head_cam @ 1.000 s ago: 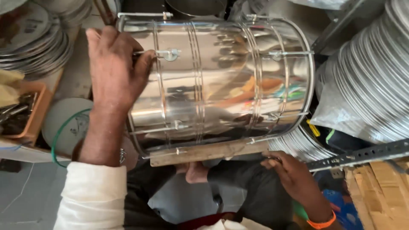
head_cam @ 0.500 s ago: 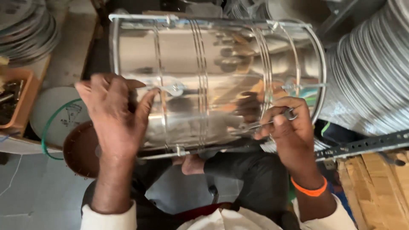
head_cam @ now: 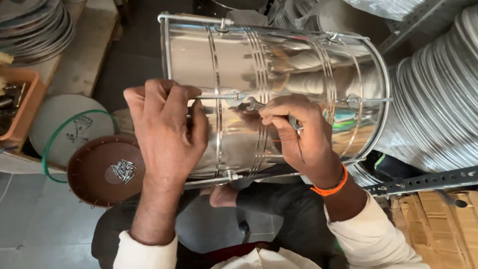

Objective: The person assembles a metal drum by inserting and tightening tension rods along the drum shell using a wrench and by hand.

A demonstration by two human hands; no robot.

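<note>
A shiny steel drum shell (head_cam: 239, 60) lies on its side across my lap, with thin tension rods running along it. My left hand (head_cam: 167, 127) is closed around one rod (head_cam: 216, 95) near the drum's left rim. My right hand (head_cam: 298, 134) grips a small metal wrench (head_cam: 256, 104), whose open jaw sits at the lug in the middle of that rod. An orange band circles my right wrist.
A brown round dish (head_cam: 94, 174) with several small screws sits at lower left, beside a white disc (head_cam: 64, 124) with a green ring. Stacks of metal discs (head_cam: 443, 99) fill the right side, more at top left. An orange tray (head_cam: 17, 107) is at the far left. Cardboard lies at lower right.
The drum has been turned and shifted. My right hand came up from below its edge onto the drum and now holds the wrench at the rod's lug; my left hand slid down to grip the rod.
</note>
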